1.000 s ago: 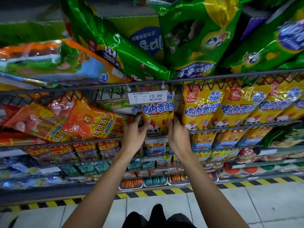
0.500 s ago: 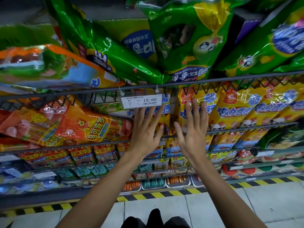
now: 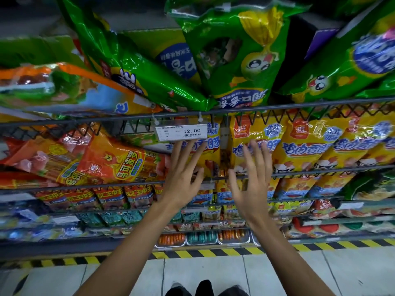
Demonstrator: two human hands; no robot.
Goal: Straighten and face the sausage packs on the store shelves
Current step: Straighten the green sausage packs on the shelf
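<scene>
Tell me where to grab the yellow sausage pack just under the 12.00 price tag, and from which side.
Take the yellow sausage pack by its two long side edges, low down, coming straight in from the front. It stands upright and narrow behind the wire rail, with the price tag covering its top. Left hand and right hand are open on either side of it.

both arms raised, left hand [image 3: 181, 174] and right hand [image 3: 252, 178] side by side (fingers spread straight)

1. Price tag [image 3: 181, 132], centre of frame, clipped to the wire shelf rail [image 3: 277, 106]: reads "12.00"; smaller print illegible.
2. Orange pack [image 3: 111, 161], left of centre: "马可波罗".
3. Yellow packs [image 3: 303, 144], right of centre: "鸡肉香肠".
</scene>
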